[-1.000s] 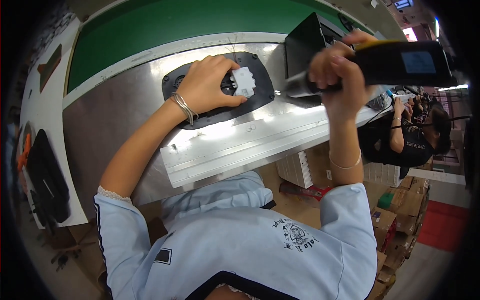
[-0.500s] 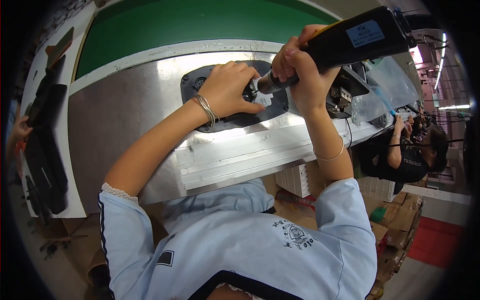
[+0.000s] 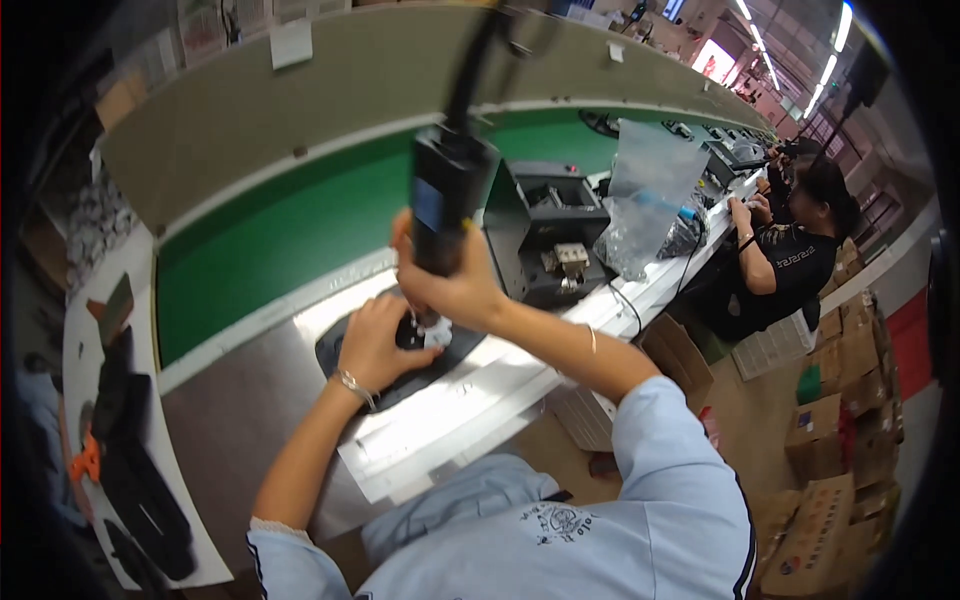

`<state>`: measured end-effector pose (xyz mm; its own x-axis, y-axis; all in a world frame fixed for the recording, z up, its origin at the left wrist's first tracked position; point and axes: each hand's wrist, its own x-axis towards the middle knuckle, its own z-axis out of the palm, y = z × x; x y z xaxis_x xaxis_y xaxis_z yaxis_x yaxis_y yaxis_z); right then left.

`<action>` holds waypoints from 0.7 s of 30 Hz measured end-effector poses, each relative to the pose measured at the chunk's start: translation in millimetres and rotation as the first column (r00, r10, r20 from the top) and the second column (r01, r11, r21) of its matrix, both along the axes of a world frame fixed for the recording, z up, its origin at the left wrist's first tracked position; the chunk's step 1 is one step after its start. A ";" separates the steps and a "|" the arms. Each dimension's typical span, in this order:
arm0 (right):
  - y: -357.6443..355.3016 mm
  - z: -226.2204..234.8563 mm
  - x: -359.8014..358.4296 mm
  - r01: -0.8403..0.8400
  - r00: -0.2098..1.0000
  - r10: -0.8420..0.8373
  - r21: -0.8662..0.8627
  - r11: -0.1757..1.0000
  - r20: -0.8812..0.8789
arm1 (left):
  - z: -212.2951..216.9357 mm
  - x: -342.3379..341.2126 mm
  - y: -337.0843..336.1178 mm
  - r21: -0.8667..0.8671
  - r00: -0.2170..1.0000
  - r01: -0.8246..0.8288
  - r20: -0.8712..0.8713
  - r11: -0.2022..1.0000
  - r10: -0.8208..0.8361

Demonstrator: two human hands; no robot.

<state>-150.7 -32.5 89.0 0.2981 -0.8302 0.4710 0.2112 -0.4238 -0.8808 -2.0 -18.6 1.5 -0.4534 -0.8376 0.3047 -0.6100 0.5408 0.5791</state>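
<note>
My right hand (image 3: 452,280) is wrapped round a black electric screwdriver (image 3: 452,185), held nearly upright with its cord rising from the top. Its lower end points down at a small white part (image 3: 437,333); the tip itself is hidden. That white part lies on a dark, rounded panel (image 3: 462,349) on the metal-topped bench. My left hand (image 3: 374,342) rests over the panel, its thumb and curved fingers around the white part, holding it in place.
Right of the panel stands a black bin rack (image 3: 545,220) with small metal pieces (image 3: 572,258) near its base. Beyond it are clear plastic bags (image 3: 640,200). A green belt (image 3: 270,270) runs behind. Dark housings (image 3: 140,460) lie on the left table. A co-worker (image 3: 790,250) sits at right.
The screwdriver has swung from slanting right to nearly upright, my right hand turning with it. My left hand stays at the white part. The view has shifted, showing more of the bench's far side.
</note>
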 end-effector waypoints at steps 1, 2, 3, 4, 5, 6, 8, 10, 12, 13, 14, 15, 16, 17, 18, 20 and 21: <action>11.0 6.1 -10.0 0.049 0.997 -0.046 -0.049 0.998 0.059 | 0.6 -0.7 1.8 -0.071 1.000 -0.017 0.005 0.997 0.017; 20.8 8.5 -27.1 0.018 0.997 -0.013 -0.064 0.998 0.072 | 5.6 0.3 4.4 -0.101 0.999 -0.052 0.006 0.993 0.053; 32.8 4.0 -43.7 0.057 0.994 -0.055 -0.016 0.998 0.091 | 9.9 0.3 4.9 -0.128 0.997 -0.082 0.003 0.988 0.083; 48.3 12.6 -60.1 0.017 0.991 -0.017 -0.004 1.000 0.136 | 11.4 3.7 2.9 -0.109 0.991 -0.131 0.005 0.985 0.132; 59.7 7.6 -78.0 0.039 0.991 -0.040 0.012 0.999 0.124 | 11.4 12.0 -1.9 -0.089 0.983 -0.183 0.007 0.979 0.184; 70.9 1.3 -93.7 -0.007 0.988 0.001 0.038 0.999 0.153 | 8.4 21.4 -11.2 -0.119 0.974 -0.221 0.019 0.968 0.224; 95.8 -6.5 -116.6 0.053 0.980 -0.074 0.117 0.992 0.187 | 16.2 30.0 -37.7 -0.185 0.955 -0.254 0.104 0.949 0.276; 116.8 -13.1 -131.7 0.115 0.970 -0.142 0.141 0.983 0.199 | 18.6 23.6 -85.3 -0.176 0.953 -0.222 0.167 0.959 0.251; 129.0 -14.7 -138.3 0.189 0.959 -0.212 0.132 0.973 0.186 | 22.9 -7.5 -150.1 -0.108 0.961 -0.131 0.229 0.985 0.153; 130.3 -14.2 -139.8 0.192 0.958 -0.214 0.125 0.973 0.193 | 25.5 -25.2 -184.4 -0.081 0.960 -0.070 0.265 0.994 0.089; 132.5 -12.6 -138.0 0.214 0.959 -0.230 0.109 0.971 0.164 | 24.7 -43.4 -214.1 -0.125 0.970 -0.069 0.223 0.990 0.096; 134.9 -13.6 -135.0 0.247 0.957 -0.258 0.096 0.964 0.134 | 24.6 -70.5 -237.3 -0.053 0.992 -0.117 0.042 0.992 0.120; 136.3 -15.4 -132.7 0.257 0.953 -0.269 0.095 0.962 0.138 | 26.3 -100.7 -252.8 0.029 0.979 -0.149 -0.139 0.988 0.151; 136.5 -17.1 -131.5 0.308 0.944 -0.313 0.061 0.950 0.104 | 30.9 -125.3 -262.1 0.002 0.975 -0.152 -0.162 0.988 0.150; 137.6 -18.5 -132.8 0.352 0.933 -0.353 0.024 0.936 0.068 | 34.5 -143.7 -264.2 -0.024 0.970 -0.160 -0.188 0.987 0.152; 142.6 -22.1 -138.4 0.364 0.925 -0.370 0.073 0.928 0.085 | 41.4 -154.0 -248.6 0.002 0.978 -0.040 -0.206 0.999 0.040; 146.5 -22.8 -143.9 0.389 0.916 -0.395 0.081 0.918 0.070 | 47.9 -158.4 -231.5 0.032 0.977 -0.005 -0.214 0.999 0.011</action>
<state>-294.6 114.0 66.2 -0.0950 -0.9015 0.4222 0.1131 -0.4311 -0.8952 -160.4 -250.1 49.4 -0.3739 -0.8515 0.3677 -0.4745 0.5163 0.7130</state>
